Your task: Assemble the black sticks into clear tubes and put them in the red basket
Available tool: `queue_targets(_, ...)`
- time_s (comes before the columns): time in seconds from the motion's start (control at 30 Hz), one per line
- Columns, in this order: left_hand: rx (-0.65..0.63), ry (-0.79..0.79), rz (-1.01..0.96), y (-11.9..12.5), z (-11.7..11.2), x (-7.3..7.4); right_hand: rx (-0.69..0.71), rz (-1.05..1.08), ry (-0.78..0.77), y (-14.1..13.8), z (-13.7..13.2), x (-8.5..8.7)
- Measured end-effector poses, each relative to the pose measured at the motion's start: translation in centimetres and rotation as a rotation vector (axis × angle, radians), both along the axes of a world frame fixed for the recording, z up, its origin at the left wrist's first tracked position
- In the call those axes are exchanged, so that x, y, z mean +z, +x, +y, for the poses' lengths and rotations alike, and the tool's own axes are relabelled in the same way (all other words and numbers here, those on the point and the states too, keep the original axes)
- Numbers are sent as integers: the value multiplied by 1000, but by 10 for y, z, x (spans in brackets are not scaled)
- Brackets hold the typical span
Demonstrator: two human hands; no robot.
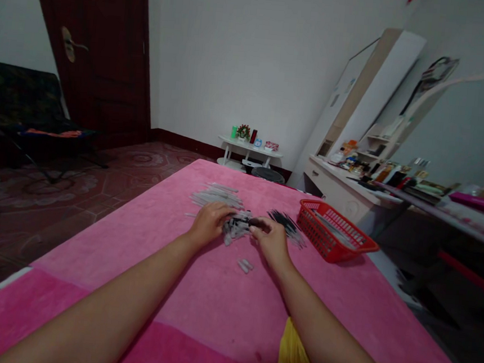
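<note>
The widest open stretch of the pink cloth (140,223) lies left of the left hand (210,224). Grey sticks (217,195) block the way ahead; beyond the right hand (268,236), dark rods (286,224) and the red basket's (320,245) raised wall obstruct. Between the forearms, only short pale pieces (244,265) interrupt.

Home room with dressing table (334,185)
</note>
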State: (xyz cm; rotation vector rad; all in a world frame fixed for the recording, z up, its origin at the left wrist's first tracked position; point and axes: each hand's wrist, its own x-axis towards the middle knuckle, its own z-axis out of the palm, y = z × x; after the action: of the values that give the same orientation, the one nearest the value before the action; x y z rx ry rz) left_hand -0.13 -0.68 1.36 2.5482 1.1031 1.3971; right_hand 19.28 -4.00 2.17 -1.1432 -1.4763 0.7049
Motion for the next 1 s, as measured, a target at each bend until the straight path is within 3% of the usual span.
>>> queue_targets(0.23,-11,31,103,2,0,-4,-100,-173,146,-2,-3,4)
queue_targets(1.0,-29,59,191,7,-4,-3,-95,-247,175,1,-1,-5)
